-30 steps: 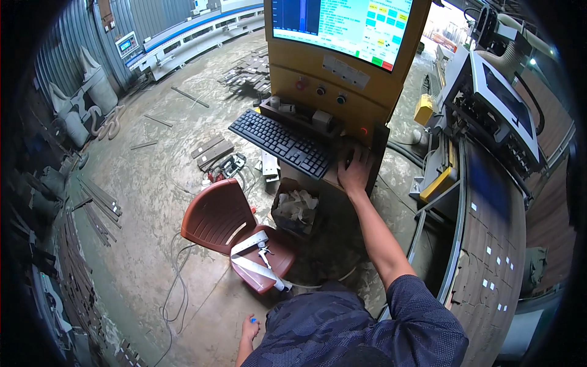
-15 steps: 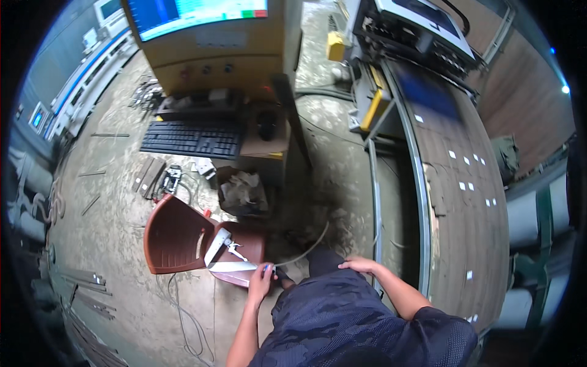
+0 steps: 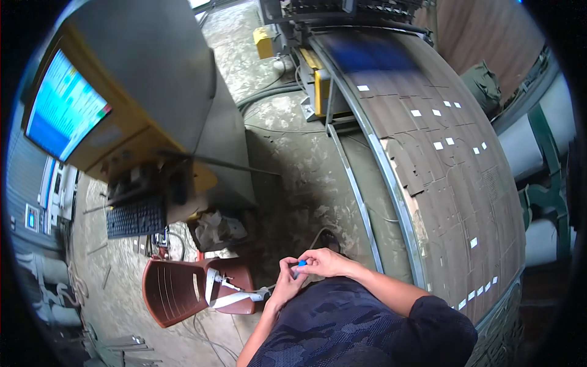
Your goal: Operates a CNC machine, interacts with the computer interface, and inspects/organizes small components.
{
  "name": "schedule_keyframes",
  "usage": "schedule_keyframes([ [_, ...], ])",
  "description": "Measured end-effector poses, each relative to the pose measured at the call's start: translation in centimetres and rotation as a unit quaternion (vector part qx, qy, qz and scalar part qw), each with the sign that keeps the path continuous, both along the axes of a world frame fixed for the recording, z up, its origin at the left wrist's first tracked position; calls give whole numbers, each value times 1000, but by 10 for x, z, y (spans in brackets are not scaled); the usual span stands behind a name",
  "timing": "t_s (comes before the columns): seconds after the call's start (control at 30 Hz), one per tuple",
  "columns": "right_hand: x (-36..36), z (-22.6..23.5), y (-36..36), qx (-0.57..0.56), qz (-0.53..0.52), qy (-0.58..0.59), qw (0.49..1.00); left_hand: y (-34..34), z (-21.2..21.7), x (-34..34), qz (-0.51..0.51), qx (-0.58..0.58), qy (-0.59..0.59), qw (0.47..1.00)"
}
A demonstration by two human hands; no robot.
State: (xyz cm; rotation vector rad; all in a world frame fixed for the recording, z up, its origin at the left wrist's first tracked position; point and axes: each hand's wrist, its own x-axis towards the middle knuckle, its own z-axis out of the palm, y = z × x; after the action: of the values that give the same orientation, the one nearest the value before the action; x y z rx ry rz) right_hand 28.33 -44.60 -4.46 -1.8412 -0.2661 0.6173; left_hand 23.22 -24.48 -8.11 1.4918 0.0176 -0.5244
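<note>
My two hands meet in front of my chest over the concrete floor. My left hand [image 3: 285, 282] and my right hand [image 3: 324, 263] both pinch a small blue object [image 3: 301, 264] between their fingertips. What the blue object is cannot be made out. A reddish-brown plastic chair [image 3: 177, 289] stands just left of my hands, with white and grey tools [image 3: 227, 295] lying on its seat.
A yellow and grey control cabinet [image 3: 153, 92] with a lit screen [image 3: 61, 107] and a black keyboard [image 3: 136, 217] stands to the left. A bin of crumpled paper [image 3: 217, 227] sits under it. A long brown cut sheet bed [image 3: 452, 183] curves along the right.
My right hand left the keyboard area and came back to my chest. My view swung right, away from the cabinet. Both hands now hold the small blue object together.
</note>
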Motion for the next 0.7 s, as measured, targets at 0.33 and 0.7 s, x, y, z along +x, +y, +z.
schedule_keyframes([
  [0.33,87,13,-147,-112,120,-77,983,-141,35,110,-202,373,-181,887],
  [0.7,157,9,-175,-47,41,56,996,-171,44,207,-236,336,-200,890],
])
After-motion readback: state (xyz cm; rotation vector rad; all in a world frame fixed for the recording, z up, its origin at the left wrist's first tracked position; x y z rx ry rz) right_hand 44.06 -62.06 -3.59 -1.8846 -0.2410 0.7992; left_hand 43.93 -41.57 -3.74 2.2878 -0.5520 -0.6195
